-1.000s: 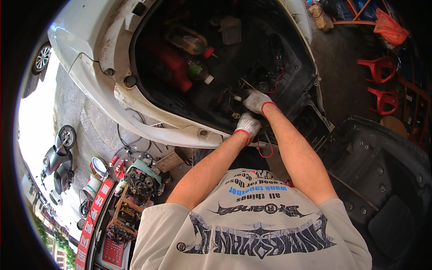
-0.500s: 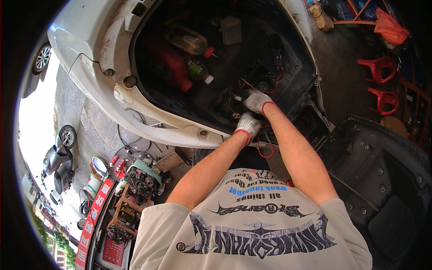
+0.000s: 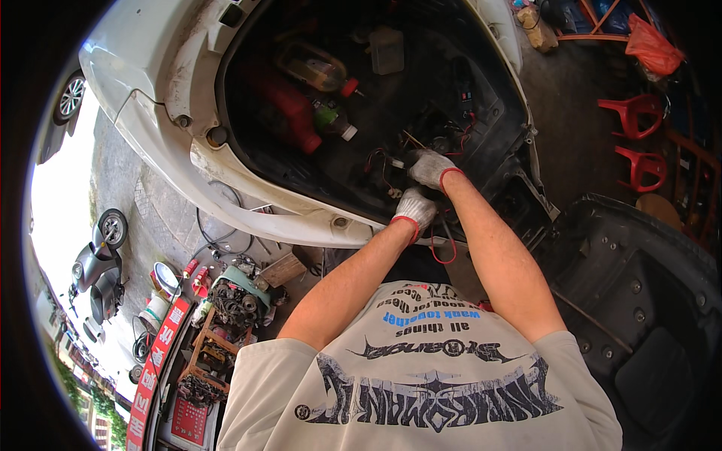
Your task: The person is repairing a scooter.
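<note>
Both my hands wear grey-white knit gloves with red cuffs inside the dark compartment of the white scooter [image 3: 164, 180]. My right hand [image 3: 429, 168] is curled among wires and dark parts [image 3: 440, 141], beside a small white connector [image 3: 396, 162]; what it grips is hidden. My left hand [image 3: 414, 207] is curled lower and to the left, at the compartment's near edge, next to a pale connector [image 3: 394, 193]; its fingertips are too hidden to make out what they hold. A red lead [image 3: 454, 252] hangs below. A black device [image 3: 465, 94] with wires lies at the right.
Bottles and a red jug [image 3: 289, 120] lie in the compartment. A black seat [image 3: 639, 293] is at lower right, red plastic stools [image 3: 643, 113] beyond. At left are a crate of engine parts [image 3: 207, 346], hoses [image 3: 214, 237] and a parked scooter [image 3: 98, 278].
My right hand has shifted very slightly among the wires. Everything else looks the same.
</note>
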Demonstrator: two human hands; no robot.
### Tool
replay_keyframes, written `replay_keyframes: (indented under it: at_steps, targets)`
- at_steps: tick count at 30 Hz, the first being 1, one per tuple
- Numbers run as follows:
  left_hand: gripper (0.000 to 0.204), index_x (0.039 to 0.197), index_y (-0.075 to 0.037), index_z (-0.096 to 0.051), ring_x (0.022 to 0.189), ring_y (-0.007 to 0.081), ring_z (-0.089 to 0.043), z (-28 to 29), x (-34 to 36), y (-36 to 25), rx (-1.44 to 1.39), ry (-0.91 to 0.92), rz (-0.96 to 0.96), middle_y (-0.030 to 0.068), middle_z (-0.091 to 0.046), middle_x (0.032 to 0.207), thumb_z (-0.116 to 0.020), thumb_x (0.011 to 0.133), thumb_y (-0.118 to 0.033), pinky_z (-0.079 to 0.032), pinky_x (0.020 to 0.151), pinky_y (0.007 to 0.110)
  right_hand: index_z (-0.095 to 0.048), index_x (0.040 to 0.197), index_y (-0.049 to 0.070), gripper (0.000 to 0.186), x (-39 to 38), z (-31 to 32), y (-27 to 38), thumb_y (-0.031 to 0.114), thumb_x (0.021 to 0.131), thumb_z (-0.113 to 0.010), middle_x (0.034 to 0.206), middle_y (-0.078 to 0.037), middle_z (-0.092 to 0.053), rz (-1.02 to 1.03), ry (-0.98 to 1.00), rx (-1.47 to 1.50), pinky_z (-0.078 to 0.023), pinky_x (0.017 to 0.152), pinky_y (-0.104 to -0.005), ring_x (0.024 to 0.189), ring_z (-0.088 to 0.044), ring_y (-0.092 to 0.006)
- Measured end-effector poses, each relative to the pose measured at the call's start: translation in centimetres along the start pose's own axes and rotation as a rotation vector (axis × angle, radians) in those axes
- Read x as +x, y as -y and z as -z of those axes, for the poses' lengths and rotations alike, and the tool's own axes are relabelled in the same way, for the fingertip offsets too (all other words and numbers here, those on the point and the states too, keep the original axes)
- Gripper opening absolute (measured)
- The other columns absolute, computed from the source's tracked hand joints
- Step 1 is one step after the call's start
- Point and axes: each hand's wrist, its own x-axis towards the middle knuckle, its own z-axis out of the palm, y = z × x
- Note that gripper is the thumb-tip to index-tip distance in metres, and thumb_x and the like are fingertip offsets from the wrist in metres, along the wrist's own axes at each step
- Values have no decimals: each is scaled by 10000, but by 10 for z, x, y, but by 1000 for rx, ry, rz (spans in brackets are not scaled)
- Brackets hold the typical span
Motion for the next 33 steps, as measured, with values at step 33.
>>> replay_keyframes:
  at_steps: [33]
  targets:
    - [427,1202,-8,-549,964,165,-591,-1,-1,-2,-57,7,33,84,-632,1129,-634,784,4,-471,812,300,-625,1110,56,353,10,-13,-16,133,779,-529,1122,-178,-629,55,-66,23,-467,902,-390,1070,-584,-322]
